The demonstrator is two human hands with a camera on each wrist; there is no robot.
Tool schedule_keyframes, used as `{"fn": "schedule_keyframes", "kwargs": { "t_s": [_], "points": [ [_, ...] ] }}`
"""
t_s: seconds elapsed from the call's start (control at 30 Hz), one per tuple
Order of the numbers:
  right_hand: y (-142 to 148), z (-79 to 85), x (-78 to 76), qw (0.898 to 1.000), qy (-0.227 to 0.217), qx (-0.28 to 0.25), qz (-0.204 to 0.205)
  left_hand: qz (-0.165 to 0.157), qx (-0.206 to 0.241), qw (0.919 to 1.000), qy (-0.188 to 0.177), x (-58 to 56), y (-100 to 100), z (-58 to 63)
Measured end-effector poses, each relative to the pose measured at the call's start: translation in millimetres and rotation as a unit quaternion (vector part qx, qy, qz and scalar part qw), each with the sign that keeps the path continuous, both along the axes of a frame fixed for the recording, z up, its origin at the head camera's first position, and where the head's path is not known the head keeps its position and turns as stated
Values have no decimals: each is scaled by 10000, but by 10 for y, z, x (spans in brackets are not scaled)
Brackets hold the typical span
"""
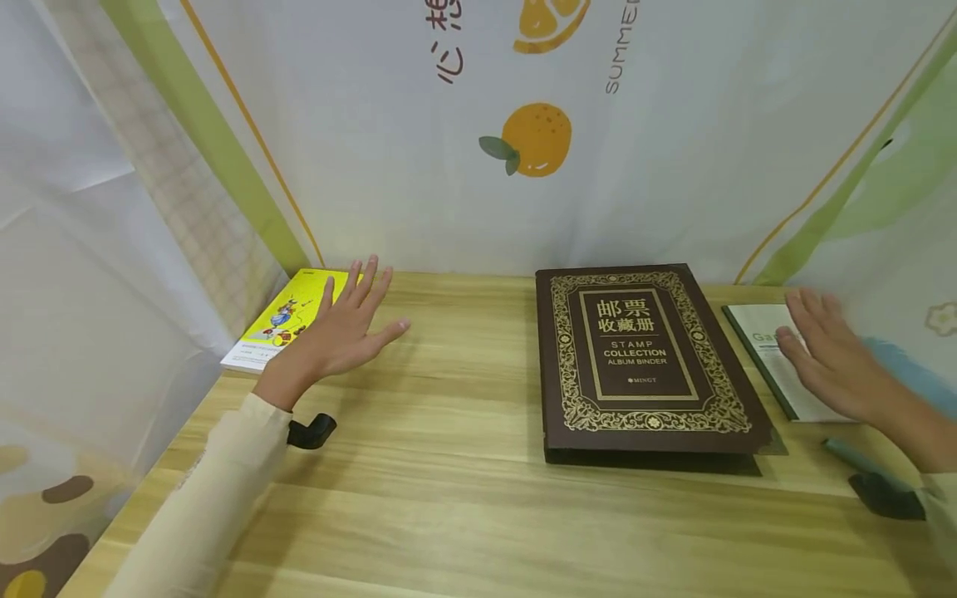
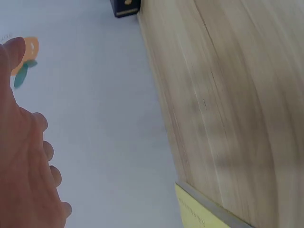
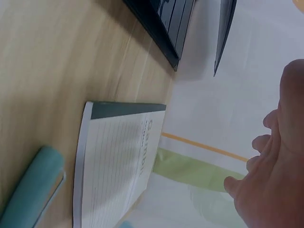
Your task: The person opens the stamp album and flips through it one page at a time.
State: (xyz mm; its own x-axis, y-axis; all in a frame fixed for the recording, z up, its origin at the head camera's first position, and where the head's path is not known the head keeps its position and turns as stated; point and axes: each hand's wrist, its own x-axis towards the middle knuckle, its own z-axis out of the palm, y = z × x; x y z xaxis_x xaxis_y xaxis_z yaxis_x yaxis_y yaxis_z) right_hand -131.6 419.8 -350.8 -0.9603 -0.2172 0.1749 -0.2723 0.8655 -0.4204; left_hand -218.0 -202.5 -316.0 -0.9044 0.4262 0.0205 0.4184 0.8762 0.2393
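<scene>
My left hand [image 1: 338,332] is held with fingers spread above the table, partly over a yellow book [image 1: 277,320] at the far left corner; it holds nothing. My right hand [image 1: 841,361], fingers extended, hovers over a lined notepad [image 1: 803,394] with a dark green edge and is likewise bare. Between the hands lies a dark brown stamp album [image 1: 628,365] with gold ornament and lettering. In the right wrist view its cover [image 3: 224,31] stands lifted off the pages. A teal pen [image 3: 33,190] lies in front of the notepad.
The pale wooden table [image 1: 419,498] meets a white curtain [image 1: 374,183] printed with oranges at its back edge. Further fabric [image 1: 67,274] hangs along the left side. The album stands close to the notepad's left edge.
</scene>
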Motion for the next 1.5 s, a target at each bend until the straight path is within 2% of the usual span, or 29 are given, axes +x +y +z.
{"fn": "schedule_keyframes", "kwargs": {
  "t_s": [0.13, 0.33, 0.53, 0.73, 0.93, 1.03, 1.1, 1.23, 1.3, 1.43, 1.5],
  "points": [
    [-41, 10, -39, 9995, -169, -249, 61, -355, -170, 9992, 57, 6, 222, -7],
    [-154, 80, -114, 9892, -1010, -1052, 123, -950, -361, 9946, -187, 69, 526, -16],
    [-215, 128, -138, 9831, -1310, -1272, 84, -1423, -442, 9888, -123, 125, 784, -72],
    [-254, 111, -138, 9723, -1681, -1618, 135, -2149, -615, 9747, -85, 219, 1084, -211],
    [-376, 11, -188, 9614, -1985, -1878, 322, -2576, -718, 9633, -228, 330, 1297, -311],
    [-418, -37, -216, 9591, -2021, -1961, 295, -2912, -754, 9534, -235, 383, 1401, -343],
    [-428, -61, -227, 9559, -2054, -2084, 258, -3199, -835, 9436, -180, 424, 1490, -359],
    [-424, -105, -235, 9370, -2303, -2626, 100, -3730, -1054, 9218, -32, 507, 1672, -377],
    [-424, -135, -247, 9216, -2488, -2978, 8, -3902, -1158, 9134, 23, 529, 1728, -388],
    [-403, -195, -267, 8898, -2749, -3641, -107, -4108, -1259, 9029, 143, 539, 1784, -423],
    [-380, -213, -262, 8679, -2824, -4085, -96, -4201, -1281, 8982, 205, 538, 1811, -435]
  ]
}}
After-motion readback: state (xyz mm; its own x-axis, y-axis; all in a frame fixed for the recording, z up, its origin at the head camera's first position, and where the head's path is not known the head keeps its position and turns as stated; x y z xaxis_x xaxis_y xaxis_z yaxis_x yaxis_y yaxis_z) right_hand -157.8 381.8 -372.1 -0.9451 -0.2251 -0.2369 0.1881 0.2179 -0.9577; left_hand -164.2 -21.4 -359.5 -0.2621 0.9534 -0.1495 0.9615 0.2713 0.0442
